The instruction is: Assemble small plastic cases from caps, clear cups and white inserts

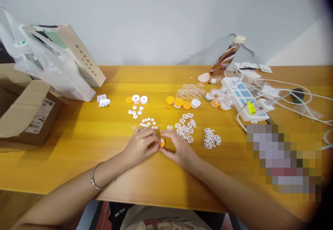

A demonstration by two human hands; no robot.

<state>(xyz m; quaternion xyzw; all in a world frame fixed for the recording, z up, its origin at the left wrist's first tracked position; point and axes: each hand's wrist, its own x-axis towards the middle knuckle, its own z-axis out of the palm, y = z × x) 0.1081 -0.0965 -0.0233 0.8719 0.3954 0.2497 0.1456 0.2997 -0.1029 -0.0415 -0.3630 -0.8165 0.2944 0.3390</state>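
Note:
Between my two hands, above the wooden table, is a small orange round case (162,142). My left hand (142,144) is closed, its thumb and fingertips pinched against the case's left side. Curved around the other side, my right hand (180,149) grips it between thumb and fingers. Whether a smaller piece sits in my left fingertips cannot be made out. Just beyond my left hand lie several small white discs (148,120) and tiny clear rings (133,126). White spoked plastic pieces (185,133) are heaped past my right hand, with a second pile (211,138) further right.
Orange and white round cases (178,103) stand in a row behind, near clear round covers (191,91). At right are a power strip (243,100), cables and a brown drink bottle (225,57). A cardboard box (39,119) and plastic bag (65,81) occupy the left.

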